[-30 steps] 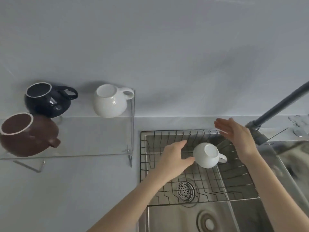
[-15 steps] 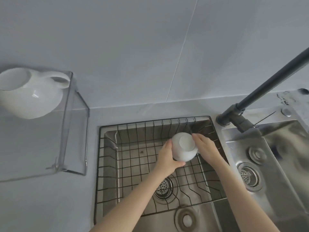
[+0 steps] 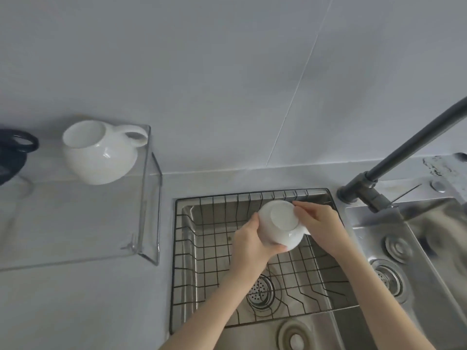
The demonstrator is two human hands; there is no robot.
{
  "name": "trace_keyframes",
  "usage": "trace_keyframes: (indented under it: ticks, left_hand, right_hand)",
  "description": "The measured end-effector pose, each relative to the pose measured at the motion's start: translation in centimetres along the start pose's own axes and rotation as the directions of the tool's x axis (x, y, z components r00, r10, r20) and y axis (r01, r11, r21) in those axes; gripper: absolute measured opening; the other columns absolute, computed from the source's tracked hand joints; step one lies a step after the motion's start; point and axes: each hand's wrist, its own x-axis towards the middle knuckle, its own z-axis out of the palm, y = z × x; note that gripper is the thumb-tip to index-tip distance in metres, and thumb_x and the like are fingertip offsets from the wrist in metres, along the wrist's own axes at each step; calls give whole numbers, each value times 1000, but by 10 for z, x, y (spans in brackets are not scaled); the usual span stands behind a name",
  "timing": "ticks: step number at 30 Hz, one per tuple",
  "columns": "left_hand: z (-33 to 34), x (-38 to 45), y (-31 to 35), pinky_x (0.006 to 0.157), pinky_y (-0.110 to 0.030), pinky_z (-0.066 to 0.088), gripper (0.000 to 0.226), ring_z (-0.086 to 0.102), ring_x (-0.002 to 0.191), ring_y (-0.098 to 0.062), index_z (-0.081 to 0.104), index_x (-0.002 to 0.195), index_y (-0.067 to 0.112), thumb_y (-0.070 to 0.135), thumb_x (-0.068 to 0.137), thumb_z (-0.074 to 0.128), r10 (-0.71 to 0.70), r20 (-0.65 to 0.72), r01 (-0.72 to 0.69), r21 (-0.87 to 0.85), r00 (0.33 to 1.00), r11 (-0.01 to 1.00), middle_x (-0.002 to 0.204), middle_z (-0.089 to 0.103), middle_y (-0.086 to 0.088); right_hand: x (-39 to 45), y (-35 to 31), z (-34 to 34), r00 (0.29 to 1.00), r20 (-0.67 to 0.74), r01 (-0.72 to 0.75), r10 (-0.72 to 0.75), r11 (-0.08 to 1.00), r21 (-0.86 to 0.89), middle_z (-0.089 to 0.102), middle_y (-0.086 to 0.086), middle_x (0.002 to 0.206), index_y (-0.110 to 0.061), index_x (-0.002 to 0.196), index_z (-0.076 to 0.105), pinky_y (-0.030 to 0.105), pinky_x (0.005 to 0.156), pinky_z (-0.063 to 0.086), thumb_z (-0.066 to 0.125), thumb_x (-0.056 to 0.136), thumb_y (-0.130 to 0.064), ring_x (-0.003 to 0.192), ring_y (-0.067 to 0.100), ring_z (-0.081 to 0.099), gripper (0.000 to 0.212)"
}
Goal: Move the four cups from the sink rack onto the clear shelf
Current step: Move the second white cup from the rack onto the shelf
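Above the rack (image 3: 202,251), both hands cradle an upturned cup (image 3: 279,224).

Glossy white cup (image 3: 279,224); black wire rack (image 3: 209,258) (square grid); dark grey faucet (image 3: 404,150).

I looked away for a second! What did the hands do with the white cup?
Both hands closed on the white cup over the sink rack: left hand, right hand. They turned it bottom-up. The other white cup stayed on the clear shelf.
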Motion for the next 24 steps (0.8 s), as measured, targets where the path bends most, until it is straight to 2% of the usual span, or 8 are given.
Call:
trace_keyframes:
  ticks: [2, 4, 6, 8, 11, 14, 17, 24]
  left_hand:
    - [-36, -12, 16, 72, -9, 43, 77, 58, 89, -7, 53, 118, 20, 34, 49, 84, 41, -78, -41, 3, 996, 999, 94, 60, 13]
    - [-72, -24, 31, 78, -17, 50, 82, 61, 91, -10, 52, 121, 17, 37, 48, 84, 81, -146, -77, 35, 986, 996, 99, 65, 9]
    - [-111, -39, 44, 86, -25, 51, 93, 61, 98, -12, 46, 129, 15, 38, 47, 84, 117, -234, -103, 69, 965, 992, 109, 65, 4]
    - [-156, -58, 53, 91, -28, 50, 94, 61, 101, -12, 45, 130, 18, 37, 47, 85, 148, -308, -127, 88, 940, 988, 113, 64, 3]
    - [-215, -80, 53, 88, -25, 49, 87, 61, 98, -9, 49, 124, 22, 30, 45, 86, 129, -371, -113, 63, 920, 992, 103, 64, 12]
    - [-262, -90, 42, 88, -20, 48, 89, 61, 98, -10, 50, 124, 21, 23, 43, 88, 81, -375, -75, 29, 923, 997, 105, 63, 10]
    - [-294, -94, 27, 83, -14, 46, 87, 60, 96, -9, 53, 122, 19, 20, 43, 88, 29, -350, -21, 27, 936, 999, 100, 60, 11]
    - [-320, -85, -4, 82, -14, 48, 74, 63, 93, -10, 58, 113, 22, 21, 45, 87, 6, -290, -1, 18, 957, 1000, 94, 65, 10]
  right_hand:
    - [-12, -39, -3, 994, 6, 108, -108, 994, 3, 72, 6, 106, -13, 114, 65, 28, 82, 46, 51, 90, -20, 101, 21, 63, 29]
    - [-24, -77, -4, 980, 8, 197, -197, 980, 22, 71, 6, 111, -14, 113, 66, 26, 88, 48, 51, 90, -22, 106, 21, 63, 29]
    - [-35, -115, -1, 957, 29, 287, -288, 957, 39, 69, -3, 113, -17, 114, 65, 7, 81, 45, 51, 90, -25, 102, 11, 62, 29]
    - [-50, -157, 11, 930, 44, 360, -364, 930, 81, 68, -16, 103, -20, 112, 67, -1, 72, 41, 52, 89, -27, 92, 0, 59, 28]
    - [-66, -206, 36, 898, 36, 426, -438, 889, 170, 62, -22, 85, -20, 102, 71, 0, 67, 41, 55, 87, -27, 71, -16, 57, 23]
    - [-78, -238, 68, 870, 83, 465, -486, 865, 189, 49, -5, 59, -5, 78, 70, 17, 50, 31, 54, 86, -24, 49, 5, 37, 26]
    - [-82, -255, 97, 872, 105, 452, -479, 868, 204, 30, 2, 54, 6, 64, 53, 29, 51, 20, 54, 85, -22, 51, 11, 22, 35]
    - [-75, -266, 138, 903, 117, 394, -412, 907, 150, 30, 9, 60, 11, 67, 50, 30, 54, 19, 54, 84, -24, 55, 13, 23, 39]
